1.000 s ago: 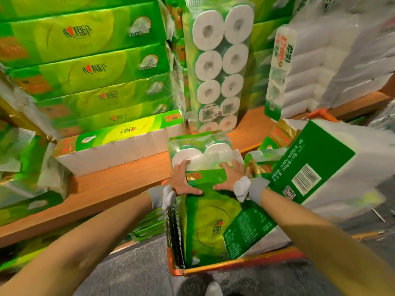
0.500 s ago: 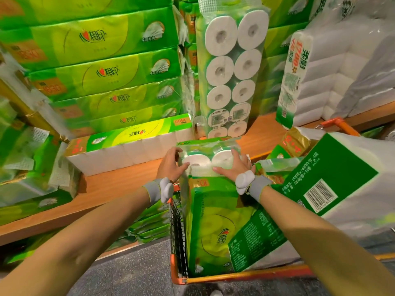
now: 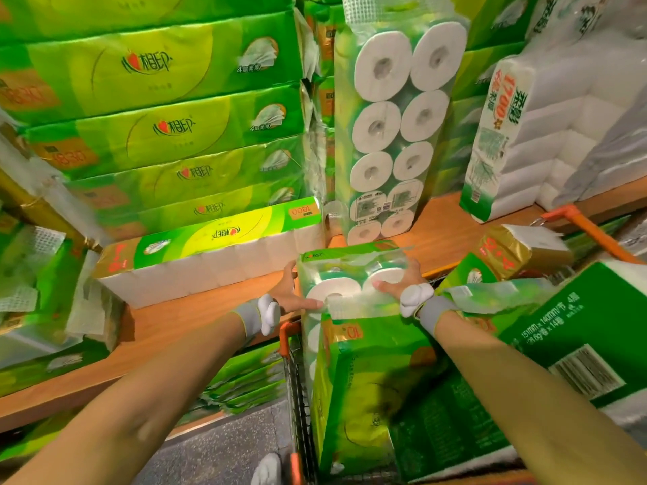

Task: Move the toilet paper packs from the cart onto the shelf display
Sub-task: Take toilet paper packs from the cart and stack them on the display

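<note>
We have both hands clamped on the upper end of a tall roll pack (image 3: 364,362): the left hand (image 3: 292,297) presses flat against its left face with the thumb over the front, and the right hand (image 3: 397,283) grips the opposite top corner, fingers wrapped behind. The pack stands upright in the cart (image 3: 297,397), hard against the cart's left wire wall, with its top level with the shelf (image 3: 182,330) edge. Right of the pack a big dark-green pack (image 3: 574,348) leans onto it, and beyond that lies a gold pack (image 3: 518,250). Past the pack, on the shelf, a matching upright pack (image 3: 395,134) stands, with a flat pack (image 3: 210,253) to its left below a green stack (image 3: 168,99). The risks, as we judge them: the film is slick and our grip is only at the top, so the pack may slide or sag as it lifts; the leaning dark-green pack could topple into the gap; and the bottom may catch the cart rim or shelf lip, or nudge the upright pack over.
</note>
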{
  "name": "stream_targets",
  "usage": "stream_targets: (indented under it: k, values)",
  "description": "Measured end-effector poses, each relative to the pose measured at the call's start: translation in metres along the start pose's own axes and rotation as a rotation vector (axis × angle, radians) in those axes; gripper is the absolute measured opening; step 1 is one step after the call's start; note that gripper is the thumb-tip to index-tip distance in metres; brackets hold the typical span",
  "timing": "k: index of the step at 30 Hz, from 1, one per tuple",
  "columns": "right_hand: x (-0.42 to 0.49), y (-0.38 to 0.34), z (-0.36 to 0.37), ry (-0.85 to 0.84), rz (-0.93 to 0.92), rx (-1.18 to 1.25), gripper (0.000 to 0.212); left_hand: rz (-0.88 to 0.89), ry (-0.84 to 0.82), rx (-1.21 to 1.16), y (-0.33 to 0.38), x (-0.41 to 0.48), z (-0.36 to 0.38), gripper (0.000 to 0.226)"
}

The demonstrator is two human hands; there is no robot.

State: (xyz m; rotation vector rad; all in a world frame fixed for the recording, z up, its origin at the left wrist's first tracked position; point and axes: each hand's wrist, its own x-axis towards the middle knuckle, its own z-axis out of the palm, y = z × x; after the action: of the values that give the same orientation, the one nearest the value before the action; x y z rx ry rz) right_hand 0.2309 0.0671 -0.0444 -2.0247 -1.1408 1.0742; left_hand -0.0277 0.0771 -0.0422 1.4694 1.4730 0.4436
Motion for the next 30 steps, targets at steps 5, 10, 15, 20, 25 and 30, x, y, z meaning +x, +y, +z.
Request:
stream_targets:
  k: [5,10,15,20,25,30]
  values:
    - [-0.009,0.001,0.002,0.008,-0.017,-0.021,0.071,0.118,-0.088,-0.106,-0.011,0.014,0.003,0.128]
    - [-0.01,-0.004,-0.002,-0.002,0.028,-0.048,0.077,0.161,-0.022,-0.053,-0.017,0.02,0.002,0.132]
    - [-0.023,-0.016,-0.004,0.024,0.016,-0.055,0.071,0.2,-0.02,-0.103,-0.017,0.016,-0.003,0.128]
    - [-0.042,-0.031,-0.007,0.165,-0.052,0.036,0.081,0.212,-0.021,-0.303,0.012,-0.008,-0.02,0.136]
    - [-0.06,-0.06,-0.014,0.277,-0.094,0.068,0.089,0.292,0.075,-0.342,0.047,-0.032,-0.043,0.125]
    - [-0.084,-0.107,-0.023,0.3,-0.264,0.24,0.092,0.356,0.14,-0.416,0.075,-0.067,-0.076,0.125]
